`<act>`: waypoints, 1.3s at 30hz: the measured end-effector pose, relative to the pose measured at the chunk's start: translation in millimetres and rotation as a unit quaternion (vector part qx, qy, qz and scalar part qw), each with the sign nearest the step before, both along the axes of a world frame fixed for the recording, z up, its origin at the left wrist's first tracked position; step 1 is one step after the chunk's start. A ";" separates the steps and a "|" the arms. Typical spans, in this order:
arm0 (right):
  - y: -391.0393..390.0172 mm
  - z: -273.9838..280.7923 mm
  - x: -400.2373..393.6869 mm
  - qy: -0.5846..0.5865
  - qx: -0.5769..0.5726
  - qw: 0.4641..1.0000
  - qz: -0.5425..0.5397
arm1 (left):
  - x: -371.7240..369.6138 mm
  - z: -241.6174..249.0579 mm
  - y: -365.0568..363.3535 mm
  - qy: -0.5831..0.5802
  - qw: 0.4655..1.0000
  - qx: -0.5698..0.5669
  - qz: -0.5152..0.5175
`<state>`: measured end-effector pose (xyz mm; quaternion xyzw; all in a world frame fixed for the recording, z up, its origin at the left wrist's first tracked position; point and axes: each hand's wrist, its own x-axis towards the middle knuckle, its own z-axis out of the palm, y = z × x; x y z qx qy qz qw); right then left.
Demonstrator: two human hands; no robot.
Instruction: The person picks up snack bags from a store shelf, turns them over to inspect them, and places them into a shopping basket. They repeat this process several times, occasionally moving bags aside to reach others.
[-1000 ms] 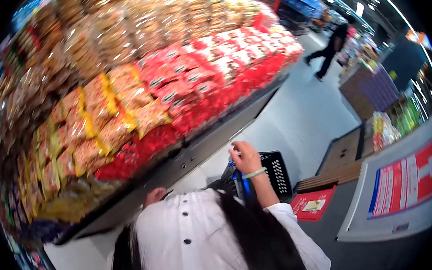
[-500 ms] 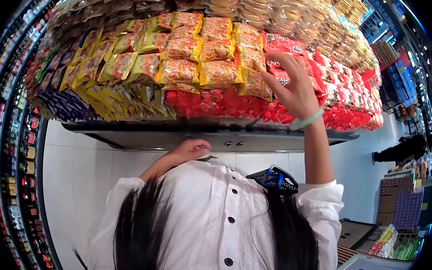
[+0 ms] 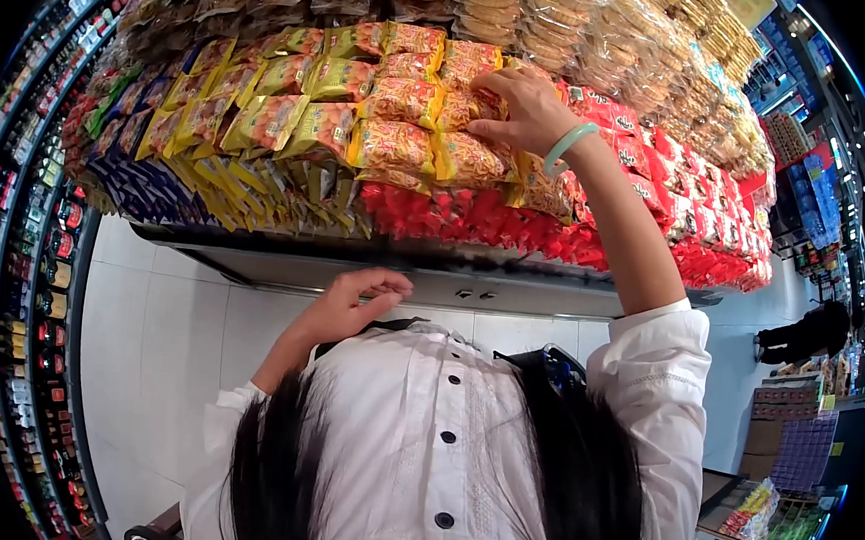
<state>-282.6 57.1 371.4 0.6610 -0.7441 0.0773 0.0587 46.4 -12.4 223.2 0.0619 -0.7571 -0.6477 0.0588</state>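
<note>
My right hand (image 3: 536, 112) has shifted left from the red packets (image 3: 633, 156), putting the yellow snack packets (image 3: 399, 99) within my fingers' reach.
Thumb and fingers are spread, not closed; I can't tell whether they press. The shiny, crinkled plastic pillows lie in rows, left of the red ones. My left hand (image 3: 358, 300) is half-curled near my white cotton-looking shirt (image 3: 393, 408), nothing visible in it.
</note>
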 end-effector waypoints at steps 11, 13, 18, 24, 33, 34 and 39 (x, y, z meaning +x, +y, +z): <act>-6.6 -2.9 0.8 0.054 -0.029 0.998 0.010 | -9.6 60.5 -20.3 0.138 0.988 -0.076 -0.003; -9.3 -0.5 0.9 0.053 -0.018 0.998 0.009 | -12.0 63.5 -21.7 0.145 0.987 -0.075 -0.006; -9.7 5.8 1.2 0.042 -0.025 0.998 0.031 | -16.3 72.2 -23.6 0.160 0.983 -0.087 -0.018; -7.0 13.0 3.7 0.018 -0.042 0.998 0.044 | -18.0 78.0 -28.9 0.176 0.978 -0.107 -0.011; 6.6 26.5 -9.1 0.003 -0.067 0.997 0.032 | -22.2 91.5 -41.8 0.189 0.972 -0.139 0.006; 10.9 29.7 -8.1 0.001 -0.083 0.996 0.019 | -23.9 94.9 -44.6 0.206 0.965 -0.161 0.023; 50.4 37.5 -5.8 -0.049 -0.140 0.988 -0.041 | -35.4 126.1 -65.9 0.241 0.925 -0.273 0.110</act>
